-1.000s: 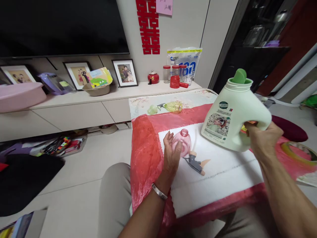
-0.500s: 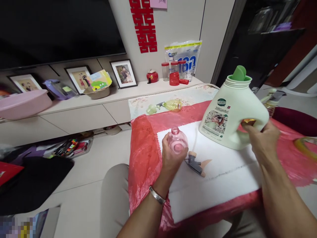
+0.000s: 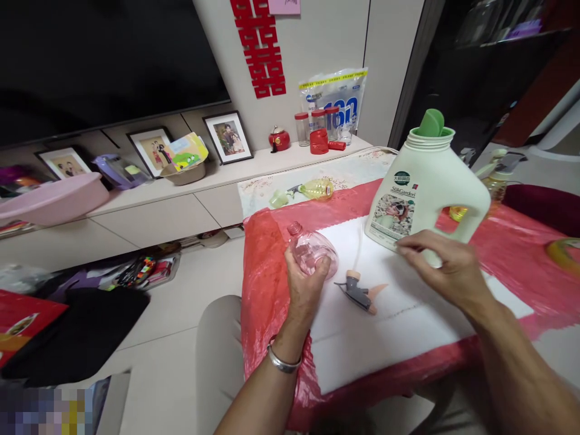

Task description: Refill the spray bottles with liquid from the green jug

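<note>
A clear pink bottle (image 3: 312,249), uncapped and tilted to the left, is in the grip of my left hand (image 3: 304,284). My right hand (image 3: 446,272) is in front of the large pale green jug (image 3: 421,193), thumb and fingertips pressed together; whether anything is between them is too small to tell. The jug stands upright with a green spout in its neck, and no hand is on its handle. Between my hands, a grey and peach spray head (image 3: 356,293) lies on the white sheet (image 3: 394,338), its thin tube pointing away from me.
Red plastic (image 3: 267,266) covers the table under the sheet. Beyond lies a yellow bottle (image 3: 318,189) on a floral cloth. Another spray bottle (image 3: 496,181) stands behind the jug, and a tape roll (image 3: 564,254) is at the right. Red-lidded jars (image 3: 302,130) line the shelf.
My right hand has let go of the jug's handle and moved left, in front of it. The pink bottle in my left hand has tipped over to the left.
</note>
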A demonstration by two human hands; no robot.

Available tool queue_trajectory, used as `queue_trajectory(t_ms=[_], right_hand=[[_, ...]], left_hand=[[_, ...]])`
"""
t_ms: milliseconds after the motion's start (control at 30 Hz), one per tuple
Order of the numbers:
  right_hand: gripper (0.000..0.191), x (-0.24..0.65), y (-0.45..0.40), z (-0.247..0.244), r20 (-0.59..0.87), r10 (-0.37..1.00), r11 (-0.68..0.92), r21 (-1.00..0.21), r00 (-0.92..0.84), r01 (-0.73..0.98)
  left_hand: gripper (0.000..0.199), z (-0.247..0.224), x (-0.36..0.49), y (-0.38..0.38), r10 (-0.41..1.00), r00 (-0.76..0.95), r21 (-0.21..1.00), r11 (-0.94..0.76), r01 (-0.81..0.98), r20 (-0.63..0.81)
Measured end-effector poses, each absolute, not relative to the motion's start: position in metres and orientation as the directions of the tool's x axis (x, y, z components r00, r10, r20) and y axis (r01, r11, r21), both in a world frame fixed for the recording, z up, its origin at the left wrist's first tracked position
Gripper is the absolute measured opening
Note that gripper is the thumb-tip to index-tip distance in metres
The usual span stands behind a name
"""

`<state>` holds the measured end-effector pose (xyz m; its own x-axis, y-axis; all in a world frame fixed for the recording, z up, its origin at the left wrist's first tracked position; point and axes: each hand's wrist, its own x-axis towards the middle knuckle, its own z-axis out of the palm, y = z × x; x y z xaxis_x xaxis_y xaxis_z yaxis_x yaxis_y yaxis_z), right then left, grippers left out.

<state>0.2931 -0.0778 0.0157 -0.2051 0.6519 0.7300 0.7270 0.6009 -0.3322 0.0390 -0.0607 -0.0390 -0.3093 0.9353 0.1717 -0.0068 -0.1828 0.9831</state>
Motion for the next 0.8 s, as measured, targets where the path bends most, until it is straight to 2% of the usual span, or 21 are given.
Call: queue_trajectory(t_ms=[100, 167, 267, 367, 500, 633, 733, 800], right_hand=[[0.033, 0.270, -0.074, -0.002, 0.506, 0.703, 0.700, -0.367, -0.500, 0.613], [0.050, 0.258, -0.072, -0.012, 0.330, 0.729, 0.684, -0.377, -0.599, 0.624], [0.066, 0.244, -0.072, -0.020, 0.145, 0.771, 0.627, -0.344, -0.620, 0.699], [0.069, 0.235, -0.073, -0.019, 0.065, 0.793, 0.590, -0.331, -0.606, 0.736], [0.050, 0.230, -0.071, -0.012, 0.051, 0.773, 0.601, -0.381, -0.633, 0.703], [0.042, 0.242, -0.066, 0.004, 0.090, 0.721, 0.640, -0.467, -0.687, 0.611], [0.029, 0.260, -0.067, 0.023, 0.232, 0.717, 0.635, -0.607, -0.658, 0.478], [0.020, 0.274, -0.071, 0.037, 0.349, 0.761, 0.593, -0.717, -0.547, 0.368]], left_hand=[[0.077, -0.038, 0.040, -0.061, 0.931, -0.313, 0.982, -0.189, 0.029, 0.189], [0.077, -0.036, 0.040, -0.061, 0.925, -0.327, 0.981, -0.186, 0.062, 0.196], [0.079, -0.034, 0.040, -0.062, 0.917, -0.349, 0.981, -0.172, 0.092, 0.193], [0.078, -0.033, 0.040, -0.062, 0.912, -0.369, 0.983, -0.151, 0.108, 0.181], [0.076, -0.033, 0.039, -0.061, 0.907, -0.393, 0.988, -0.117, 0.105, 0.149], [0.075, -0.032, 0.039, -0.059, 0.902, -0.404, 0.988, -0.140, 0.062, 0.153], [0.080, -0.032, 0.041, -0.059, 0.907, -0.397, 0.989, -0.143, 0.020, 0.139], [0.082, -0.032, 0.045, -0.061, 0.927, -0.358, 0.993, -0.120, 0.005, 0.114]])
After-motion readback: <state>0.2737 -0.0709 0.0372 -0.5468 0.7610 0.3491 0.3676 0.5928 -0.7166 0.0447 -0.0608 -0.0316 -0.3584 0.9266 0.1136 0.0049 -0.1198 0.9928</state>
